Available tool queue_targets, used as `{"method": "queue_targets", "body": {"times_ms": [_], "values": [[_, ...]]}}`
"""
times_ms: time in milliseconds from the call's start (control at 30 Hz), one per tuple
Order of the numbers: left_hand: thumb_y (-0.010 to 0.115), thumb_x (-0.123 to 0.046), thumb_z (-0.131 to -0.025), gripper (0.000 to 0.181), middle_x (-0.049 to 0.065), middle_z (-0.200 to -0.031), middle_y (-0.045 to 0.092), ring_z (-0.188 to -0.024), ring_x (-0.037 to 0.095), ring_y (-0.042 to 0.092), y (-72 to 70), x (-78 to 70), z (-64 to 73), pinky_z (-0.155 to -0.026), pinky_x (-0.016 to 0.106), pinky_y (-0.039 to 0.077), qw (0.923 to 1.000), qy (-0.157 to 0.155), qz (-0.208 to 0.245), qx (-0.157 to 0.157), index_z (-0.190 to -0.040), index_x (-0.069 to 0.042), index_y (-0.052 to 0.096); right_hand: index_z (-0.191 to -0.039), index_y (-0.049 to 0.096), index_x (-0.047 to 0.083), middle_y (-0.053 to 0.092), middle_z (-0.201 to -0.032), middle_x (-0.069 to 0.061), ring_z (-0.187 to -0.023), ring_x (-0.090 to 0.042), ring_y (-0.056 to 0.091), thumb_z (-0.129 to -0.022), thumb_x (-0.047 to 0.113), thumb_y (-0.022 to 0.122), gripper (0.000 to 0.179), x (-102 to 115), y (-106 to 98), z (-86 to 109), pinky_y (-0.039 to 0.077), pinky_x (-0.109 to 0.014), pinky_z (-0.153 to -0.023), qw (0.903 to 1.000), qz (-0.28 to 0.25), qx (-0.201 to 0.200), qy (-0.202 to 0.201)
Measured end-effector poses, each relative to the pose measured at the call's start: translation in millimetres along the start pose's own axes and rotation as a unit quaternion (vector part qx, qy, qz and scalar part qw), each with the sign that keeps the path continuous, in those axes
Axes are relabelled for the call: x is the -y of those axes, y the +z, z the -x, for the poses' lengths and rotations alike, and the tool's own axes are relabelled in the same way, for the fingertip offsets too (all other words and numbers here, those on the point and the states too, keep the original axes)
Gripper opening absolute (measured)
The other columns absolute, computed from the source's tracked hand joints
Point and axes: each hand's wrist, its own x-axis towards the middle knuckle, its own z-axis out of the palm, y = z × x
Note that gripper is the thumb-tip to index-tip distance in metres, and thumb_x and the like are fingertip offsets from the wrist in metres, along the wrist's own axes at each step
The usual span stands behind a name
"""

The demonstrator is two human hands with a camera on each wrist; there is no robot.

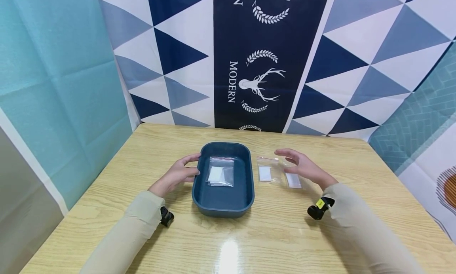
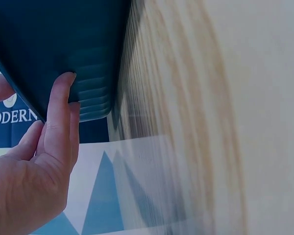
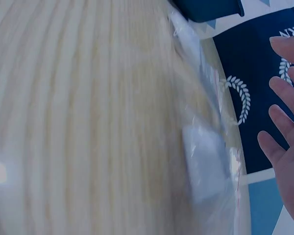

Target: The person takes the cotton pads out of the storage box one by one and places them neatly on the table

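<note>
A dark blue rectangular bin [image 1: 223, 200] stands on the table, and inside it lie clear zip bags [image 1: 221, 176] with white contents, overlapping one another. My left hand [image 1: 174, 175] is at the bin's left side, its fingertips against the outer wall; the left wrist view shows fingers [image 2: 59, 115] extended along that ribbed wall. My right hand [image 1: 303, 167] hovers with fingers spread and nothing between them. Below it is a zip bag [image 1: 293, 181] with a white piece inside, partly covered by the hand. Another such bag [image 1: 265, 173] lies between that one and the bin.
The wooden table [image 1: 278, 234] reaches back to a patterned cloth [image 1: 185, 48] hanging behind it. Blue-green cloth [image 1: 60, 80] hangs along the left side. A small black camera [image 1: 317, 211] is strapped at the right wrist.
</note>
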Motion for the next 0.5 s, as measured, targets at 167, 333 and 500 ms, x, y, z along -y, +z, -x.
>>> {"method": "queue_targets", "body": {"times_ms": [167,333,500], "values": [[0.055,0.004,-0.086,0.066,0.013,-0.146,0.028,-0.103,0.034,0.056,-0.5,-0.4,0.8,-0.082,0.041,0.051,1.0,0.004,0.001,0.004,-0.145,-0.012,0.032,-0.139,0.038,0.003,0.038,-0.141,-0.018,-0.131,-0.035,0.031,-0.088,0.003,0.06,0.056,9.4,3.6,-11.5,0.021,-0.05,-0.108,0.9998,-0.006,-0.009,0.017],[0.054,0.005,-0.086,0.066,0.014,-0.146,0.027,-0.105,0.037,0.055,0.8,-6.7,5.9,-0.084,0.043,0.05,0.9999,0.002,0.005,0.01,-0.146,-0.01,0.03,-0.139,0.036,0.0,0.038,-0.141,-0.02,-0.13,-0.039,0.031,-0.088,0.001,0.06,0.056,16.1,8.2,-20.4,0.022,-0.05,-0.107,0.9989,-0.038,-0.015,0.021],[0.056,0.004,-0.085,0.066,0.012,-0.145,0.029,-0.102,0.033,0.057,0.3,-3.5,2.7,-0.081,0.04,0.052,1.0,0.001,0.003,0.002,-0.145,-0.012,0.033,-0.138,0.038,-0.001,0.039,-0.14,-0.021,-0.13,-0.037,0.033,-0.087,-0.002,0.059,0.055,22.5,13.5,-27.6,0.023,-0.05,-0.107,0.9981,-0.055,-0.021,0.016]]}}
